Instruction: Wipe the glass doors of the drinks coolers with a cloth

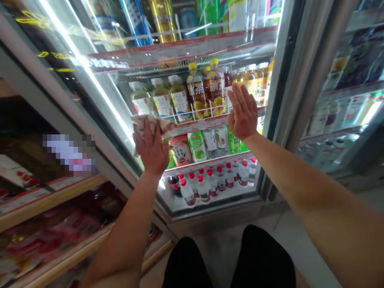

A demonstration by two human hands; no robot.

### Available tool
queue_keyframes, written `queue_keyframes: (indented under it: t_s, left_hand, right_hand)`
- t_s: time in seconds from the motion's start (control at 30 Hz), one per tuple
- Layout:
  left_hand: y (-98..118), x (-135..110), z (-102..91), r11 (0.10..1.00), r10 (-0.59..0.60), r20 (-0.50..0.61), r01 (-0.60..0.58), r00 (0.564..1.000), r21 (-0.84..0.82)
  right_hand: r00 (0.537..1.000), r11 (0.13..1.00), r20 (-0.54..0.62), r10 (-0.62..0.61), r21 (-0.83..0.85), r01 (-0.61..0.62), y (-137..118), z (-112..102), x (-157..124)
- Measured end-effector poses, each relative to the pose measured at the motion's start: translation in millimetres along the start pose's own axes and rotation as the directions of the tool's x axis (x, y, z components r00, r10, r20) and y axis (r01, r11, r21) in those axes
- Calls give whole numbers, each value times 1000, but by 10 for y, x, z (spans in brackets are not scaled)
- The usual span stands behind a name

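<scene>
My left hand presses a pale crumpled cloth against the glass door of a lit drinks fridge, fingers laid over the cloth. Parts of the cloth stick out beyond the fingertips and at the left side of the hand. My right hand rests flat on the same glass, higher and to the right, its fingers stretched out and nothing in it. Behind the glass stand iced tea bottles with yellow caps, and below them a red drink carton and several small red-capped bottles.
To the left, wooden-edged shelves with packaged goods stand close to the fridge. A metal door frame separates another glass-fronted fridge section on the right. My knees are bent just in front of the fridge's lower edge.
</scene>
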State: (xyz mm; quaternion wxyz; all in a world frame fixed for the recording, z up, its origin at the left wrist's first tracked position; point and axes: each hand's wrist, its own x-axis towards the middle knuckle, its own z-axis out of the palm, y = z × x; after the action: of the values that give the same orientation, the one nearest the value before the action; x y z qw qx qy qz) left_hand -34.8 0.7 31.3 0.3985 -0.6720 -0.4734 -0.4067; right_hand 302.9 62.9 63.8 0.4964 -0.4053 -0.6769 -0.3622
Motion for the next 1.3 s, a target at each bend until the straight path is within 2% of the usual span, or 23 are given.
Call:
queue_keyframes:
  t_s: [0.1,0.17,0.27,0.37,0.43,0.5,0.6,0.67,0.73,0.8,0.9,1.0,1.07,1.13,1.23,1.3]
  left_hand:
    - [309,112,118,998,26,-17,-26,1000,-51]
    - [533,64,207,991,121,-13,-121,993,-55]
    - [820,-168,326,954,296,67,-292,953,-66]
    - [976,-555,419,894,448,185,-434,875,-112]
    - [977,-858,461,848,529,245,-510,812,-143]
    - [888,-1146,482,814,580,278,-558,766,-159]
    - [620,-1435,461,782,621,274,-602,735,-157]
    - [408,-1481,405,780,623,265,-608,736,-148]
    - [218,-1404,318,801,596,262,-585,759,-128]
    - [73,-1227,209,851,522,237,-521,820,-70]
    - [-58,-851,60,933,347,141,-357,927,53]
    - [-86,-448,-14,984,154,43,-157,987,88]
    - [-35,-206,-13,997,47,19,-49,999,62]
    - [81,-10,21,999,-4,9,3,1000,33]
    - [357,163,115,1000,13,-6,-13,1000,4]
    - [577,171,198,996,91,-27,-92,995,-20]
  right_hand:
    - [1000,1000,18,11,-15,-11,-6,-3,0]
    - [1000,1000,4,4,-26,-4,-10,-6,3]
    - [1000,1000,-17,-6,-21,6,-8,-5,4]
    - [1000,1000,-5,7,21,-7,-2,5,1]
    - [1000,999,-8,8,35,-8,-1,12,-3]
    - [1000,1000,-21,4,27,-3,-4,16,-6]
    - [1000,1000,-21,6,14,-5,-13,11,-9]
    - [1000,1000,-14,12,20,-12,-17,6,-9]
    - [1000,999,-16,18,36,-17,-18,4,-10]
    - [999,998,-31,17,62,-16,-17,6,-12]
    - [999,995,-49,16,96,-12,-16,12,-15]
    - [999,996,-40,24,87,-20,-18,11,-14]
    - [999,997,-27,29,74,-27,-21,7,-10]
    - [999,998,-18,30,61,-29,-23,3,-4]
    - [1000,999,-13,24,25,-24,-23,10,2]
    - [1000,1000,-15,18,2,-18,-23,18,5]
